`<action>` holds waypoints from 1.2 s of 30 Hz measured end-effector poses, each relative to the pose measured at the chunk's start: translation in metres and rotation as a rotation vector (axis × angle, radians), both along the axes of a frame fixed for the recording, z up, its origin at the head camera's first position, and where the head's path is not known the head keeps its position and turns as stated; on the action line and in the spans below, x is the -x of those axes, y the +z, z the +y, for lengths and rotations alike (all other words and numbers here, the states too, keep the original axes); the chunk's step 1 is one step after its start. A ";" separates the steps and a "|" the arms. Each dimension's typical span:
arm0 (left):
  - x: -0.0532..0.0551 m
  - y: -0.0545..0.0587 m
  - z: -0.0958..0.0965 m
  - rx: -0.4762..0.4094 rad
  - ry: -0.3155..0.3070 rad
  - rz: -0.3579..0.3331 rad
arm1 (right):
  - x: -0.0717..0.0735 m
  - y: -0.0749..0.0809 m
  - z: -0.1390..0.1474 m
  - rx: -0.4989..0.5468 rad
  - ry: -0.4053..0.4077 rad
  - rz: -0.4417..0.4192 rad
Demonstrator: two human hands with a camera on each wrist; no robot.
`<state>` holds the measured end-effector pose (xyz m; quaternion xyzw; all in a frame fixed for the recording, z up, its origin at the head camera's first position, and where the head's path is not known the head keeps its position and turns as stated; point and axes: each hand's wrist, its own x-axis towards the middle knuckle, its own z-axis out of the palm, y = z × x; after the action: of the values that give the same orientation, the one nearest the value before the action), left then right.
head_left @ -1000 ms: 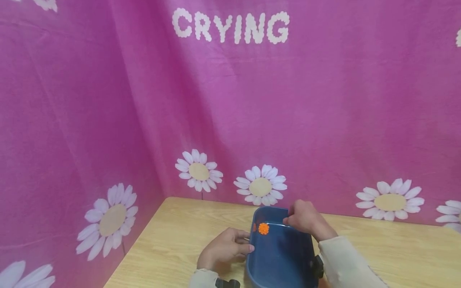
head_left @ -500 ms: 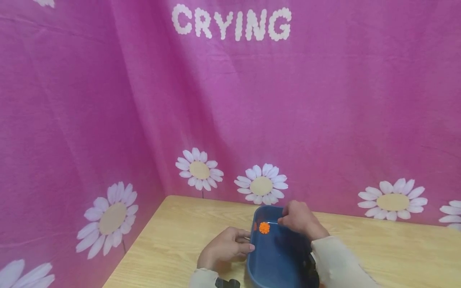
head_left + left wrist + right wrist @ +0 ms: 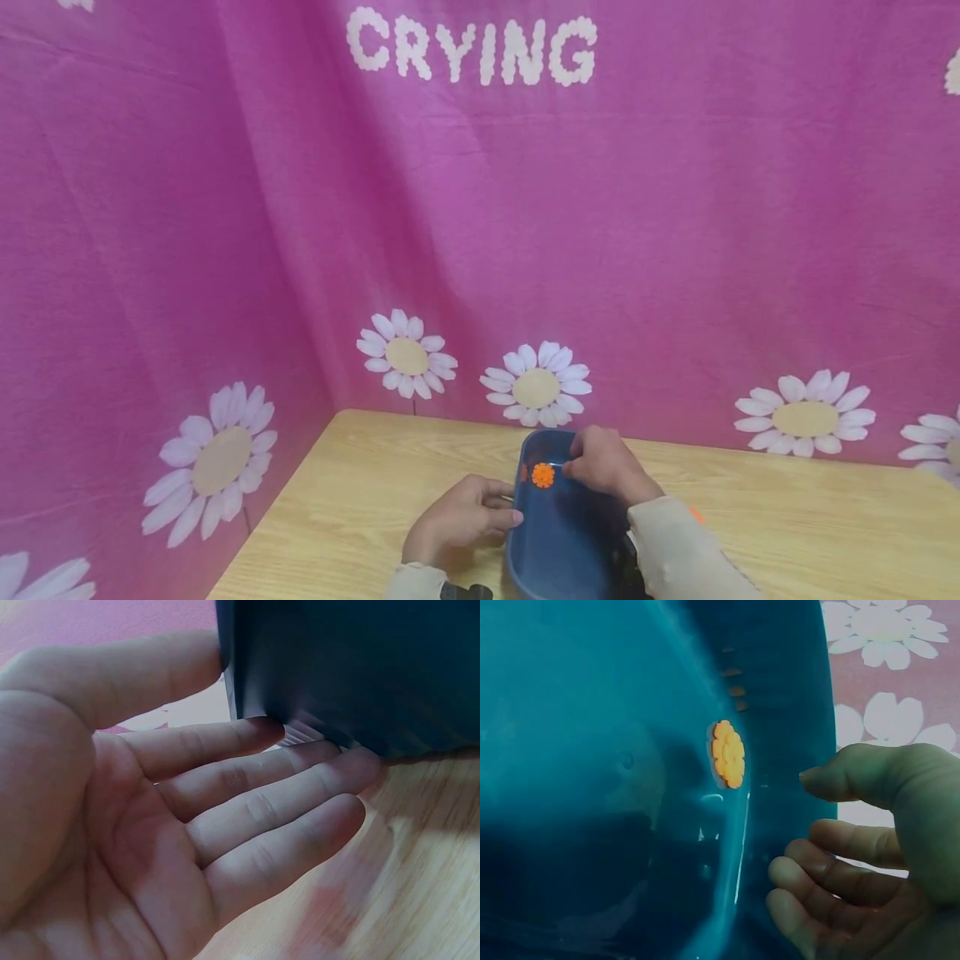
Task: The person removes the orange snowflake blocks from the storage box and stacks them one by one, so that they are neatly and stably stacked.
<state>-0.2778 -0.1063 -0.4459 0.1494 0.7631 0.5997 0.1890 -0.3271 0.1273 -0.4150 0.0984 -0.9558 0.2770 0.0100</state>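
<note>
A dark blue rectangular tub (image 3: 562, 550) with rounded corners stands on the table. Inside it, near the far end, lies an orange flower-shaped plastic piece (image 3: 543, 476), also visible in the right wrist view as a scalloped disc (image 3: 728, 754). My left hand (image 3: 468, 517) is at the tub's left side. In the left wrist view its thumb touches the wall, and the fairly straight fingers (image 3: 262, 814) reach the lower edge. Over the far right part of the tub is my right hand (image 3: 607, 465), loosely bent, thumb apart from the fingers, with nothing between them.
The wooden table (image 3: 375, 492) extends to both sides of the tub. Part of a small orange object (image 3: 697, 515) shows beyond my right sleeve. Behind the table hangs a pink cloth (image 3: 660, 250) printed with daisies and letters.
My right hand has moved left over the tub, closer to the orange flower-shaped piece. The orange object beyond the right sleeve has come into view. My left hand keeps its place at the tub.
</note>
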 end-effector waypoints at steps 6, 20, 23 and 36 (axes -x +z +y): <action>0.002 -0.002 0.000 -0.008 -0.004 -0.009 | 0.005 -0.006 -0.006 0.007 0.021 -0.014; 0.003 -0.002 0.001 0.003 0.009 -0.014 | 0.014 -0.012 -0.016 0.014 0.045 -0.062; 0.001 -0.002 0.001 -0.006 0.003 -0.023 | 0.016 -0.016 -0.019 0.014 0.057 -0.058; 0.001 -0.006 0.000 -0.040 -0.011 0.002 | 0.021 -0.027 -0.033 -0.001 0.095 -0.030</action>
<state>-0.2790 -0.1066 -0.4515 0.1579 0.7502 0.6138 0.1886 -0.3483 0.0941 -0.4416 0.1393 -0.9502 0.2782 -0.0176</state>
